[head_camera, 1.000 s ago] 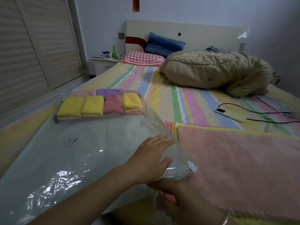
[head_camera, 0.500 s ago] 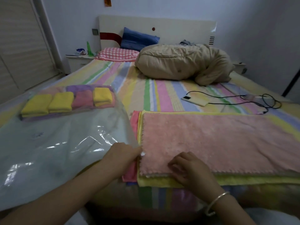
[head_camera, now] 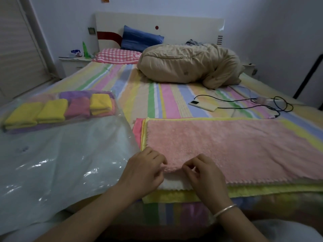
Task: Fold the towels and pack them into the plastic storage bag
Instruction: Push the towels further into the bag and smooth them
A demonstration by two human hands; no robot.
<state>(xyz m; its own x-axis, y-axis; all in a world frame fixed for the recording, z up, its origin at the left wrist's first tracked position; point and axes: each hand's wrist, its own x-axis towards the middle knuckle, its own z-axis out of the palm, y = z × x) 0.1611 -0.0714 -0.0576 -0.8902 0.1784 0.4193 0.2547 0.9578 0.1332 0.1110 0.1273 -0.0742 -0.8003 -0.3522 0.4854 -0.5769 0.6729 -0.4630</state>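
Two hands work at the lower centre of the frame. The left hand [head_camera: 145, 169] and the right hand [head_camera: 203, 173] each have fingers curled, pinching the near edge of a pink towel [head_camera: 236, 147] and holding that edge slightly raised. The pink towel lies spread flat across the centre right, on top of a stack of other spread towels: a white towel [head_camera: 172, 184] shows just beneath the raised edge, and a yellow towel [head_camera: 174, 196] lies below that. A silver bracelet [head_camera: 225, 208] circles the right wrist. Filling the left of the frame, a clear plastic storage bag [head_camera: 61, 163] lies flat on the striped bed [head_camera: 157, 102], its edge just beside the stack. Inside the bag, at the upper left, sit folded towels [head_camera: 52, 111] in yellow, pink and purple. Farther back, a phone [head_camera: 203, 105] lies on the bed, and a bundled beige quilt [head_camera: 188, 65] rests near the headboard [head_camera: 174, 23]
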